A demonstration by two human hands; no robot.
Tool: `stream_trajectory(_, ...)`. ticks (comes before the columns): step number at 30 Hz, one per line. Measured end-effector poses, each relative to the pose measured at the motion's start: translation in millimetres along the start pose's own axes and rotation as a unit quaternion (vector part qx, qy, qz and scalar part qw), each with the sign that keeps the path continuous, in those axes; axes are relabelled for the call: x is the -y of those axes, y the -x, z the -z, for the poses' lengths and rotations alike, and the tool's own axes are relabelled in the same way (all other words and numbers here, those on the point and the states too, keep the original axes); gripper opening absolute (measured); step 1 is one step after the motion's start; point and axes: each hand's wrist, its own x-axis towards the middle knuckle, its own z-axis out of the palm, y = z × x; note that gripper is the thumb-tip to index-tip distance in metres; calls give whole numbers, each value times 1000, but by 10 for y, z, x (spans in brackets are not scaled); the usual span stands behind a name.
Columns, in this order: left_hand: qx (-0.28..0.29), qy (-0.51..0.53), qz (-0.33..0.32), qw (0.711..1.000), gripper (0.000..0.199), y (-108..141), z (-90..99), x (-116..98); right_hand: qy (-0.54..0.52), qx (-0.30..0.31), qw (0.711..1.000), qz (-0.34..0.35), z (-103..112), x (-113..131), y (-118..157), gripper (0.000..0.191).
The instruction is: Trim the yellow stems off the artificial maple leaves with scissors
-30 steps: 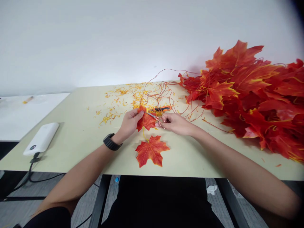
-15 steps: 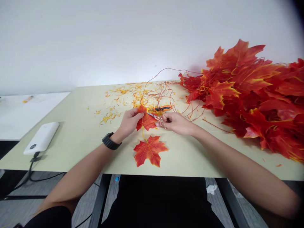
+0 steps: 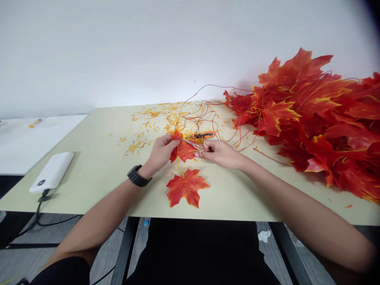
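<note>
Between thumb and fingers, my left hand [image 3: 163, 149] pinches a red-orange artificial maple leaf [image 3: 185, 152] by its left side. My right hand [image 3: 219, 152] grips a small pair of scissors [image 3: 199, 149] with copper-coloured handles. Their blades point left and lie against the leaf's upper edge, near my left thumb. A second maple leaf [image 3: 188, 187] lies flat on the table closer to me, joined to the held one by a yellow stem. Just behind the scissors rests an orange-and-black handled tool [image 3: 204, 135], its other end partly covered by the leaf.
A big heap of red maple leaves [image 3: 320, 126] fills the table's right side, with thin reddish strands [image 3: 204, 113] trailing from it. Yellow-orange trimmings [image 3: 157, 114] are scattered at the back. On the left lies a white power bank [image 3: 52, 171] with a black cable [image 3: 38, 211].
Hardly anything differs. Both hands keep their hold on the leaf and scissors, and the view has shifted very slightly.
</note>
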Motion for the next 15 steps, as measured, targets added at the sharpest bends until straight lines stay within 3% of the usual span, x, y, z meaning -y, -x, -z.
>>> stream_trajectory(15,-13,32,-8,999,22,6,-6,-7,-23,-32,999,2,-59,-43,-24,57)
